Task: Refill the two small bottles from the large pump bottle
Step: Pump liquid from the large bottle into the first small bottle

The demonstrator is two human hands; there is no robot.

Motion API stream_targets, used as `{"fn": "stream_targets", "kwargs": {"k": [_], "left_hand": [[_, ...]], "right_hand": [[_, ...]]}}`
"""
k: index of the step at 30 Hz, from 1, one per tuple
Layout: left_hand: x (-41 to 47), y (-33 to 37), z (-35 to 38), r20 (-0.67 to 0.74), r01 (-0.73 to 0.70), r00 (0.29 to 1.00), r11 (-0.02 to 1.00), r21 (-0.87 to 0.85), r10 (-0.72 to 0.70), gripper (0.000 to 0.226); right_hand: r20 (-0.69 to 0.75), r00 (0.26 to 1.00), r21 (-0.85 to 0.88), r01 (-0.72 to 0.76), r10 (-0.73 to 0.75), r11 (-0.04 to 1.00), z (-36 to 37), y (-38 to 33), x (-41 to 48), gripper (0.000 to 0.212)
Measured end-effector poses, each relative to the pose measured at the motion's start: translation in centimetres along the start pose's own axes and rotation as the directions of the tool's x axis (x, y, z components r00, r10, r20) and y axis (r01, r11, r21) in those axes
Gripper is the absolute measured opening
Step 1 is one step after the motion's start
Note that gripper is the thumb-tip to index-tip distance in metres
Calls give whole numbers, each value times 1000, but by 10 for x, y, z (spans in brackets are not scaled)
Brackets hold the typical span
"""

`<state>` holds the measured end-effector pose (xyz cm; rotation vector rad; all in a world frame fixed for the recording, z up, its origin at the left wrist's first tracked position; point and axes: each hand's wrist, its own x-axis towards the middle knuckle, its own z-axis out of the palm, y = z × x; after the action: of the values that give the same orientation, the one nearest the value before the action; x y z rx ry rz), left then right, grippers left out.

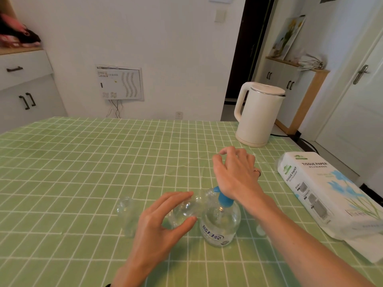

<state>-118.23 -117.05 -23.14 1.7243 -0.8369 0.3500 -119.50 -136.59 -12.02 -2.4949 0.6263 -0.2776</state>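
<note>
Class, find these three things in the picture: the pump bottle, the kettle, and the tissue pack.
pump bottle (219, 224), head view, on its clear body above the label.
kettle (259, 119), head view, on its cream side wall.
tissue pack (323, 189), head view, on its printed top face.

Clear glossy plastic pump bottle (220, 222), matt cream plastic kettle (258, 114), smooth checked tablecloth (83, 162), glossy-wrapped tissue pack (323, 193).

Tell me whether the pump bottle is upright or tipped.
Upright. The pump bottle stands on its base on the tablecloth, blue pump on top, under the right wrist.
</note>
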Motion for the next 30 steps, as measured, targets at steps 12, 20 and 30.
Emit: {"fn": "stream_targets", "kwargs": {"k": [12, 20, 30], "left_hand": [[1, 4, 0, 9, 7, 1000, 1000, 7, -7, 48], [0, 4, -1, 12, 12, 1000, 1000, -1, -12, 48], [0, 2, 0, 15, 16, 1000, 1000, -4, -16, 47]], "right_hand": [[48, 999, -67, -8, 11, 998, 4, 1, 1, 35], [12, 1000, -21, -10, 10, 1000, 0, 0, 2, 38], [68, 997, -63, -25, 29, 998, 3, 1, 0, 38]]}}
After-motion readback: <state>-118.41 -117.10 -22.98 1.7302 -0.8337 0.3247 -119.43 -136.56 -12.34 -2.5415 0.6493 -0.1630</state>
